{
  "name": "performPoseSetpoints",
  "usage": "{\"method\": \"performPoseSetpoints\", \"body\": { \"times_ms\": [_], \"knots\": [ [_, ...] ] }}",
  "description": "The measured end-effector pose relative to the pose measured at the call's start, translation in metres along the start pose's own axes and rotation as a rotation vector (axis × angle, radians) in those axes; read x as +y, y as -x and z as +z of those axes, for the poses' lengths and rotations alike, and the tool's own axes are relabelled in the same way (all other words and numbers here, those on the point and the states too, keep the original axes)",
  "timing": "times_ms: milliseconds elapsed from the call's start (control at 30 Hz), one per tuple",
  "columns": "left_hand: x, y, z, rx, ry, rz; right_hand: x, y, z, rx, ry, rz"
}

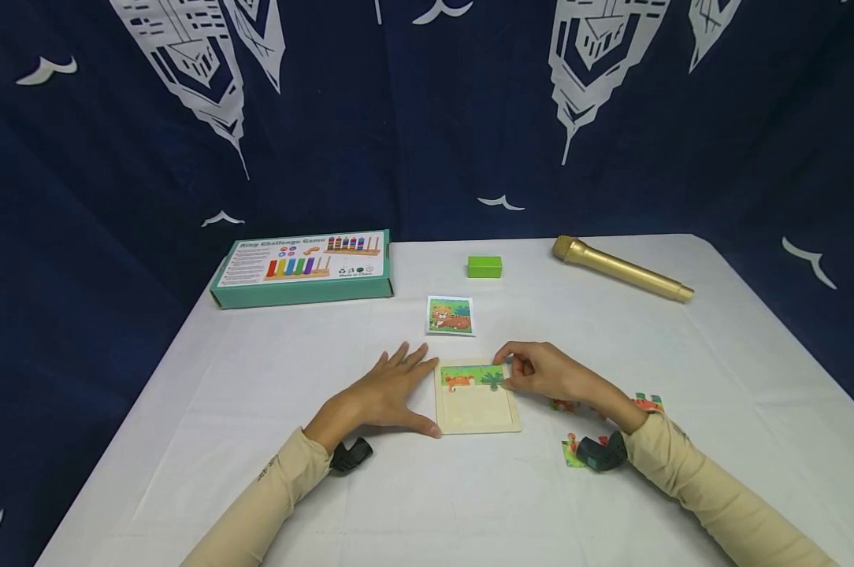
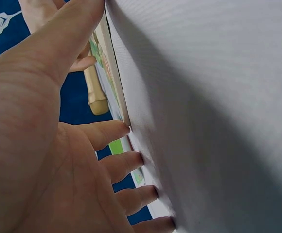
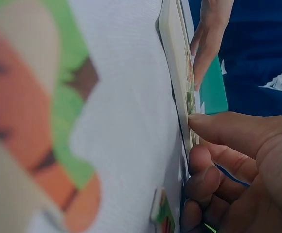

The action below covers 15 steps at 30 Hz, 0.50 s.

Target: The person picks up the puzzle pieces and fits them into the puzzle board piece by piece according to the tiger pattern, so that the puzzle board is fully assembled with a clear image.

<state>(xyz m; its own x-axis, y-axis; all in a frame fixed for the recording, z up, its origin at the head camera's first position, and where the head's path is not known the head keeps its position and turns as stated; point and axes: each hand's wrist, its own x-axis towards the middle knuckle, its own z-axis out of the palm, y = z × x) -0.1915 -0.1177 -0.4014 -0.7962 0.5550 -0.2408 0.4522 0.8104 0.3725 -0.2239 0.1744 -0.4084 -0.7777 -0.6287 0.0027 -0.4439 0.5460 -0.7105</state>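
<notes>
A shallow wooden puzzle tray [image 1: 478, 411] lies on the table, with joined green pieces [image 1: 462, 376] along its top edge, showing part of a tiger. My left hand [image 1: 391, 390] is spread flat beside it, index fingertip at the upper left corner and thumb at the lower left. At the upper right corner, my right hand [image 1: 543, 370] pinches a palm-tree puzzle piece [image 1: 493, 379] between thumb and index finger. In the right wrist view, the thumb [image 3: 223, 128] meets the piece at the tray's rim, and the other fingers are curled below.
Loose puzzle pieces [image 1: 572, 453] lie under and beside my right forearm. Beyond the tray are a tiger picture card [image 1: 451, 316] and a green block [image 1: 484, 267]. A game box [image 1: 302, 268] stands back left; a gold microphone [image 1: 621, 269] lies back right.
</notes>
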Motion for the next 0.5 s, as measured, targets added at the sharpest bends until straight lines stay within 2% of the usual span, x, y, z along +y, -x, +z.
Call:
{"method": "performPoseSetpoints", "body": {
  "times_ms": [500],
  "knots": [
    [0.0005,-0.0005,0.0004,0.002,-0.005,-0.001,0.0008,0.0002,-0.0003,-0.001,0.000,0.006]
  ]
}}
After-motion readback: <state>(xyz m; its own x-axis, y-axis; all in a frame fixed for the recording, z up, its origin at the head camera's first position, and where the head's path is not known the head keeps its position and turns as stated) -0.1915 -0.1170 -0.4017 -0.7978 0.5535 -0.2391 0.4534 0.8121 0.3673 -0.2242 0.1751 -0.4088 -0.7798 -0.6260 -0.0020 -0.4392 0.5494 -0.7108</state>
